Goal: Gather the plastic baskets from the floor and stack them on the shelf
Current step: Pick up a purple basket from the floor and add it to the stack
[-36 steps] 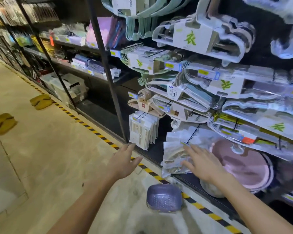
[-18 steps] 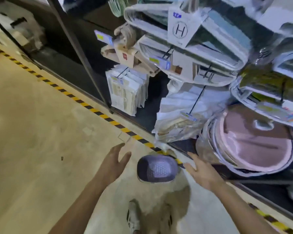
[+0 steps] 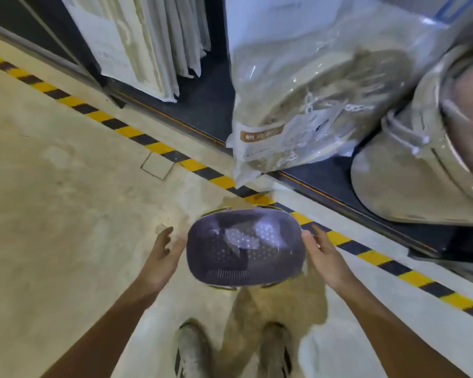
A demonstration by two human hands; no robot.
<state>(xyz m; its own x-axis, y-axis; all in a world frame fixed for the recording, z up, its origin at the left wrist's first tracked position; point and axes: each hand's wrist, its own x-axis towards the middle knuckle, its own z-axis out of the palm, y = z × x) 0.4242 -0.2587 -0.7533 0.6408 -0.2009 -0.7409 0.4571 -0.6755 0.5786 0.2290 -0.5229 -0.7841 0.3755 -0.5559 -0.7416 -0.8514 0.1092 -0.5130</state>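
A purple perforated plastic basket [image 3: 245, 246] lies on the concrete floor just in front of my feet, beside the yellow-and-black floor tape. My left hand [image 3: 161, 255] is at its left side, fingers relaxed and spread, close to the rim or just touching it. My right hand [image 3: 321, 252] is at its right side, with the thumb against the rim and the fingers straight. The bottom shelf [image 3: 202, 110] is a dark board just beyond the tape.
A bagged beige item [image 3: 306, 105] leans over the shelf edge, close above the basket. Hanging white packs [image 3: 137, 45] are at the upper left, a large wrapped round item [image 3: 426, 165] at the right. My shoes [image 3: 194, 350] stand below the basket.
I have bent down, so the basket and shelf look much nearer. Both hands have dropped from shelf height to either side of the basket on the floor.
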